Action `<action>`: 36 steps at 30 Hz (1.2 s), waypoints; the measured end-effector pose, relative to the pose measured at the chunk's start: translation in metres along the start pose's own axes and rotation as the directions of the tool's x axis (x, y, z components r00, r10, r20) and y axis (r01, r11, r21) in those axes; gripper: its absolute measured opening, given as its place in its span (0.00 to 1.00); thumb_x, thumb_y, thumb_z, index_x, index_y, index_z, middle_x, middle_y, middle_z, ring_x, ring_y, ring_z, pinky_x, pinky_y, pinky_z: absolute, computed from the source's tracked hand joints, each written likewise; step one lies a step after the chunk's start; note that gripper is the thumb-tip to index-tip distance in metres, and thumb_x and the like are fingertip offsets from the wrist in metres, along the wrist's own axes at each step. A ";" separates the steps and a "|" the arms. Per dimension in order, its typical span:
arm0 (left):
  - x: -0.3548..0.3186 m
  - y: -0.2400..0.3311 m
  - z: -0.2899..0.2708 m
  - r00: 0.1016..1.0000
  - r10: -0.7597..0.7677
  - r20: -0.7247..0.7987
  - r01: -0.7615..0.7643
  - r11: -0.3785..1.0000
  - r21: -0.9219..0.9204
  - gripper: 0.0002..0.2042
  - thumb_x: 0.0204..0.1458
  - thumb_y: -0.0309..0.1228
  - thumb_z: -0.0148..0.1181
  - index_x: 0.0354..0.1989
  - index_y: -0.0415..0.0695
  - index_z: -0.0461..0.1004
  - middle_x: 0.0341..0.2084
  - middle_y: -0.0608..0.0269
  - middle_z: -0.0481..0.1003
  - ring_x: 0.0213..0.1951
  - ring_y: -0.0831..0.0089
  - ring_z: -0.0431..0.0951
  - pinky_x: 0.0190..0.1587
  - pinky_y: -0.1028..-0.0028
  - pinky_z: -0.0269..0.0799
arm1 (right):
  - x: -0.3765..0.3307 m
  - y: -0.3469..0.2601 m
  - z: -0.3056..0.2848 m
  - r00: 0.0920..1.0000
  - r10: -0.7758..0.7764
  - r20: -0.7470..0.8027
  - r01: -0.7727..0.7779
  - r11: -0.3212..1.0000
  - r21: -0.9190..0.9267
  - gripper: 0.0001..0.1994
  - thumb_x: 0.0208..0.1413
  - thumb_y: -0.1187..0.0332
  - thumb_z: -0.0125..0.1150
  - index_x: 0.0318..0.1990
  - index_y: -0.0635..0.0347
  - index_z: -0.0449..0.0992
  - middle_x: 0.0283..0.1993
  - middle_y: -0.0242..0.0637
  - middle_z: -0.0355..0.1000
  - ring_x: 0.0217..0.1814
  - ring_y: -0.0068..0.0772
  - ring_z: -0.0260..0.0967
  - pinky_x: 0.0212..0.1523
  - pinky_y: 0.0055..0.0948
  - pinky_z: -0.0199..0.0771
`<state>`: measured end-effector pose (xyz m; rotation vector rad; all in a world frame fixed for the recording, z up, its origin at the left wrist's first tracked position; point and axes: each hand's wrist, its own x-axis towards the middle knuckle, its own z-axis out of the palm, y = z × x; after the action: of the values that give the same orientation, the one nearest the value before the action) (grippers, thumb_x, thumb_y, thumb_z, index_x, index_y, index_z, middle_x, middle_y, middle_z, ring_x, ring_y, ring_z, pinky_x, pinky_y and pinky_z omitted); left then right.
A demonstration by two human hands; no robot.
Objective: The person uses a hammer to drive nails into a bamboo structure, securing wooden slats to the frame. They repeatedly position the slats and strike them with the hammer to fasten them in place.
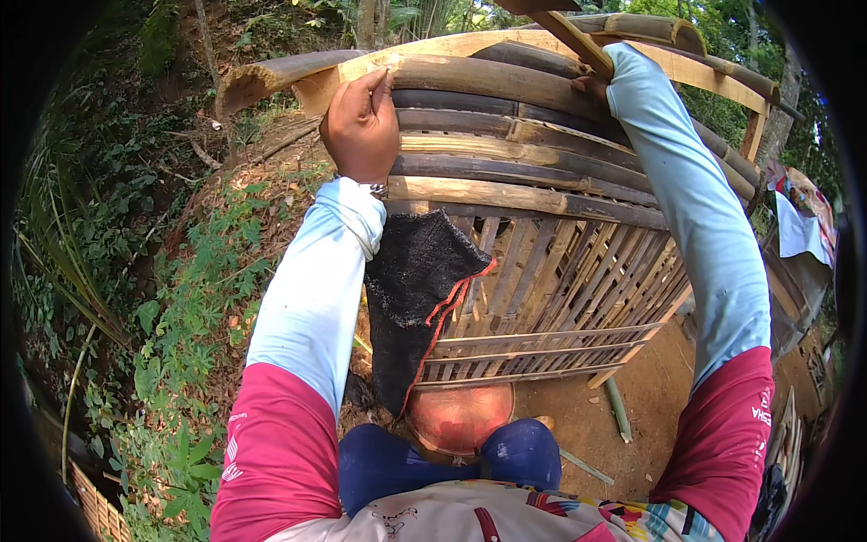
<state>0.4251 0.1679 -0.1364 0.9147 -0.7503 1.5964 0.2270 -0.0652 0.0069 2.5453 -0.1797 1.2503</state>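
My left hand [361, 126] is closed in a pinch at the left end of a split-bamboo roof piece [479, 77]; whatever small thing its fingertips hold is too small to make out. Over the same roof, farther right, my right hand [591, 88] grips a hammer [571, 41] by its wooden handle. The hammer's dark head is cut off by the top edge, and the sleeve hides part of this hand. Several halved bamboo lengths lie in overlapping rows. A pale wooden board [452, 43] runs along the roof's far side.
Black cloth with orange edging [415, 280] hangs from the roof's near left. Below is a slatted bamboo structure [551, 271]. A round reddish thing [461, 415] sits on the ground by my knees. Green plants [199, 325] cover the slope at left; cut bamboo [619, 411] lies at right.
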 end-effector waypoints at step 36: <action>-0.023 -0.015 -0.039 0.957 0.122 0.263 -0.109 0.992 -0.061 0.05 0.47 0.26 0.69 0.34 0.48 0.84 0.17 0.66 0.72 0.19 0.70 0.67 0.24 0.69 0.59 | -0.016 -0.038 0.027 0.999 0.001 -0.051 -0.002 1.000 -0.020 0.26 0.39 0.52 0.79 0.37 0.61 0.76 0.31 0.46 0.75 0.32 0.43 0.73 0.36 0.38 0.73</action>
<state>0.4354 0.1927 -0.1754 1.0820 -1.0416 1.5670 0.2466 -0.0381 -0.0287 2.4935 -0.1816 1.3059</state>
